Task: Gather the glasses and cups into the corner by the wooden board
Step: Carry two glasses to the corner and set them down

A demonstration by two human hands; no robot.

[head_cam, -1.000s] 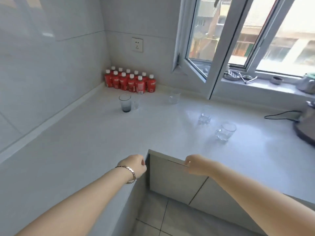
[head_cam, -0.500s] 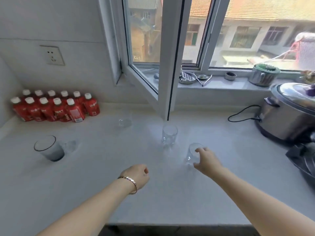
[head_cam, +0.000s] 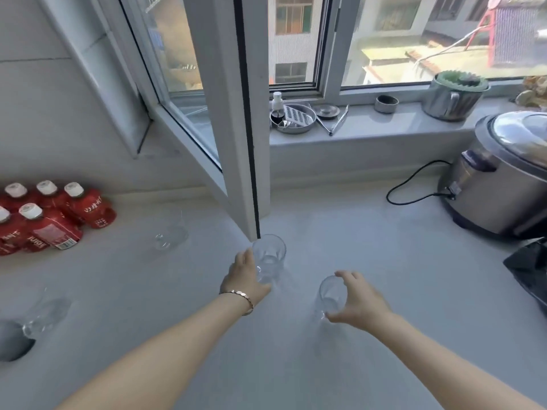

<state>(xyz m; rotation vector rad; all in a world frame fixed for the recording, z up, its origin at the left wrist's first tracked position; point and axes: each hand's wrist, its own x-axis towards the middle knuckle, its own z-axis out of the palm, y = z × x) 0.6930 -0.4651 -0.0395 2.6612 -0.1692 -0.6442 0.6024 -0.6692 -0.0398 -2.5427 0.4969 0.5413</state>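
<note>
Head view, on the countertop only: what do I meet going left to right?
Grey glass → red bottles → clear glass → left hand on a glass → right hand around a glass → cooker.

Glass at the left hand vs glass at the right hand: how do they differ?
The left-hand glass stands farther back, right under the open window sash's corner; the right-hand glass stands nearer, on open counter. The left hand wraps its glass from the left side; the right hand cups its glass from the right, fingers spread. Both are clear, upright and look empty.
</note>
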